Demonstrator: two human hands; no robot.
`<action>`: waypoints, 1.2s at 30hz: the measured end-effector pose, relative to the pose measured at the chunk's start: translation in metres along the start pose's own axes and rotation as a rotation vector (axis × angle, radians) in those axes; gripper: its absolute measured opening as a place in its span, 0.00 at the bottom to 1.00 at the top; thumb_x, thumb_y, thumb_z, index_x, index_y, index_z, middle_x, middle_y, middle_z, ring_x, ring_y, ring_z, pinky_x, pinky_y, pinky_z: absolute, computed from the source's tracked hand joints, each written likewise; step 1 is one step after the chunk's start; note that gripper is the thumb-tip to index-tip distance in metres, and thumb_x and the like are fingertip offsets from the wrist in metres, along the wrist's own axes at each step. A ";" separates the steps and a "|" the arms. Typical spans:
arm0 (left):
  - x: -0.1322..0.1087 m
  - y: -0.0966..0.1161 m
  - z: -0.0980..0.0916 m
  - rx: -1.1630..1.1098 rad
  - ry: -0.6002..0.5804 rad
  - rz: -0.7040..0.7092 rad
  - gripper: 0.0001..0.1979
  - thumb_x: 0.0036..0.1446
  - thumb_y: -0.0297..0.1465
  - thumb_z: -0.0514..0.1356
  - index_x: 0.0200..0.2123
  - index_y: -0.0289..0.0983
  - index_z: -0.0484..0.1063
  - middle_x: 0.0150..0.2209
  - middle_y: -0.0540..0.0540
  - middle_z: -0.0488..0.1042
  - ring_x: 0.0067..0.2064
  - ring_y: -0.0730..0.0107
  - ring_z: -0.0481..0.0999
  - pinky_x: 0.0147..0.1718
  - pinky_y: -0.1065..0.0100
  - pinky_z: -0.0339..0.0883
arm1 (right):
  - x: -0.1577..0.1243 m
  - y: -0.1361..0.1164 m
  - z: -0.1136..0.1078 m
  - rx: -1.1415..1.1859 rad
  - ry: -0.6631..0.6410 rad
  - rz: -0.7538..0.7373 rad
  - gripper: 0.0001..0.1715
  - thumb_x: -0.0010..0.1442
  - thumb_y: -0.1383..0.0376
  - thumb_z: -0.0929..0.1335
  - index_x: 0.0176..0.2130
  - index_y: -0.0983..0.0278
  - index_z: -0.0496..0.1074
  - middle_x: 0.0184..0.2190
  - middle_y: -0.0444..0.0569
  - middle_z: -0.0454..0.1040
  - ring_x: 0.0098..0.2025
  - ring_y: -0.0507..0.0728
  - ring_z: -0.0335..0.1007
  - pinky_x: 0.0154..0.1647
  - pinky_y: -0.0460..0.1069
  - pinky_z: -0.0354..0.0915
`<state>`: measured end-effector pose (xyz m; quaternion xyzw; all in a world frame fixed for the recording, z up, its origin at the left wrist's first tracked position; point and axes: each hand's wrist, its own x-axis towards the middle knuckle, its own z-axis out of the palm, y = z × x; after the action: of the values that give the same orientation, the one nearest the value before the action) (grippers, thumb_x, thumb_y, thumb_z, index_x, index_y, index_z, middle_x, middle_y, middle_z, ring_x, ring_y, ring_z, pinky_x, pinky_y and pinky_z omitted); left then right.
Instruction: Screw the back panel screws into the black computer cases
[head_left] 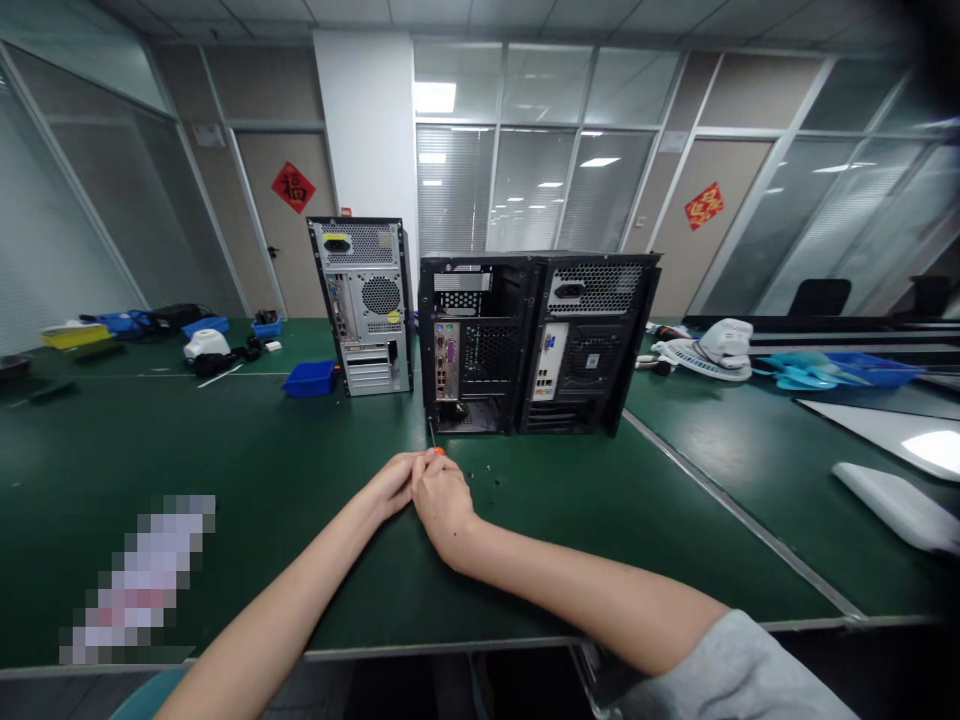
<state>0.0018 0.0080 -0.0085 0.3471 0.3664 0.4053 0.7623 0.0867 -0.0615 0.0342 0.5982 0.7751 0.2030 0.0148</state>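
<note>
My right hand [442, 500] and my left hand [390, 483] rest together on the green table [247, 480], fingers curled. An orange-handled screwdriver [436, 451] pokes out above my right fist, its thin shaft pointing at the lower left corner of a black computer case [474, 343]. My left hand presses against the right one; what its fingers grip is hidden. A second black case [589, 340] stands right beside the first. A silver-backed case [364, 303] stands further left. A few small screws [491, 478] lie on the table right of my hands.
A blue parts bin [310, 378] sits beside the silver case. Tools and blue and yellow trays [75, 335] lie at the far left. A white fan [709, 352] and blue pieces are on the adjoining table at right, with a white object [896, 505] near its edge.
</note>
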 end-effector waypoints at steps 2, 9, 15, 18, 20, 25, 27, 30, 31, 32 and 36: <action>-0.001 0.000 0.000 0.008 -0.017 0.007 0.04 0.51 0.25 0.57 0.26 0.31 0.71 0.25 0.46 0.74 0.28 0.74 0.74 0.30 0.74 0.67 | 0.000 0.000 0.001 -0.017 0.013 0.004 0.26 0.54 0.81 0.49 0.48 0.80 0.63 0.30 0.68 0.72 0.27 0.58 0.72 0.18 0.46 0.62; -0.003 0.002 0.003 0.034 0.003 0.021 0.04 0.47 0.22 0.58 0.25 0.31 0.72 0.26 0.46 0.75 0.28 0.75 0.74 0.35 0.74 0.67 | -0.001 0.002 0.003 -0.042 0.035 -0.003 0.25 0.55 0.80 0.51 0.49 0.82 0.62 0.28 0.65 0.72 0.28 0.58 0.72 0.19 0.46 0.63; -0.003 0.002 0.002 0.062 -0.001 0.035 0.04 0.47 0.23 0.58 0.27 0.30 0.73 0.26 0.45 0.76 0.29 0.73 0.75 0.36 0.74 0.67 | -0.002 0.003 -0.002 0.076 0.009 0.032 0.24 0.55 0.81 0.51 0.48 0.80 0.62 0.31 0.66 0.73 0.32 0.58 0.72 0.24 0.47 0.67; -0.003 0.002 0.002 0.063 0.022 0.032 0.04 0.48 0.23 0.58 0.27 0.31 0.73 0.26 0.46 0.75 0.29 0.74 0.74 0.36 0.74 0.67 | -0.001 0.003 -0.004 0.180 -0.005 0.045 0.24 0.56 0.81 0.51 0.48 0.79 0.63 0.33 0.68 0.72 0.34 0.59 0.72 0.26 0.48 0.68; -0.003 0.002 0.002 0.059 0.033 0.030 0.05 0.48 0.23 0.57 0.27 0.31 0.73 0.25 0.46 0.75 0.28 0.74 0.74 0.35 0.74 0.67 | 0.000 0.003 -0.005 0.211 -0.006 0.052 0.24 0.56 0.80 0.51 0.47 0.78 0.64 0.33 0.68 0.72 0.35 0.60 0.72 0.26 0.48 0.68; -0.004 0.004 0.004 0.058 0.073 0.028 0.05 0.49 0.23 0.58 0.28 0.32 0.74 0.25 0.47 0.75 0.28 0.75 0.75 0.36 0.74 0.66 | 0.002 0.002 -0.002 0.267 -0.005 0.081 0.22 0.57 0.78 0.53 0.49 0.79 0.62 0.33 0.67 0.72 0.35 0.60 0.73 0.28 0.49 0.69; -0.005 0.004 0.004 0.064 0.080 0.029 0.05 0.49 0.24 0.58 0.29 0.32 0.74 0.25 0.47 0.75 0.28 0.75 0.75 0.35 0.75 0.66 | 0.003 0.002 0.000 0.292 -0.005 0.093 0.22 0.57 0.78 0.53 0.49 0.80 0.61 0.34 0.67 0.72 0.35 0.60 0.73 0.29 0.49 0.69; -0.004 0.004 0.002 0.073 0.067 0.031 0.05 0.50 0.25 0.58 0.30 0.32 0.74 0.25 0.48 0.75 0.27 0.75 0.74 0.31 0.76 0.66 | 0.004 0.002 0.001 0.327 -0.006 0.108 0.22 0.56 0.77 0.54 0.49 0.80 0.61 0.35 0.68 0.71 0.37 0.60 0.73 0.31 0.49 0.69; -0.004 0.004 0.001 0.079 0.059 0.032 0.05 0.50 0.26 0.59 0.30 0.32 0.74 0.25 0.48 0.75 0.27 0.76 0.74 0.29 0.76 0.66 | 0.004 0.003 0.001 0.337 -0.007 0.115 0.22 0.56 0.77 0.54 0.49 0.81 0.60 0.35 0.68 0.71 0.37 0.60 0.73 0.31 0.49 0.69; -0.003 0.003 0.000 0.086 0.052 0.033 0.06 0.50 0.27 0.59 0.31 0.32 0.74 0.24 0.48 0.75 0.26 0.76 0.74 0.28 0.77 0.65 | 0.004 0.003 0.001 0.347 -0.008 0.123 0.22 0.56 0.77 0.55 0.49 0.81 0.60 0.35 0.68 0.71 0.37 0.60 0.73 0.31 0.49 0.69; -0.002 0.003 -0.002 0.097 0.034 0.039 0.07 0.52 0.28 0.59 0.33 0.32 0.74 0.25 0.47 0.76 0.26 0.75 0.74 0.26 0.76 0.66 | 0.004 0.004 0.000 0.390 -0.026 0.164 0.20 0.57 0.75 0.55 0.49 0.79 0.59 0.35 0.66 0.71 0.35 0.59 0.74 0.31 0.49 0.69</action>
<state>-0.0023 0.0081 -0.0064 0.3837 0.3916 0.4076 0.7303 0.0896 -0.0568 0.0365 0.6533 0.7482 0.0418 -0.1081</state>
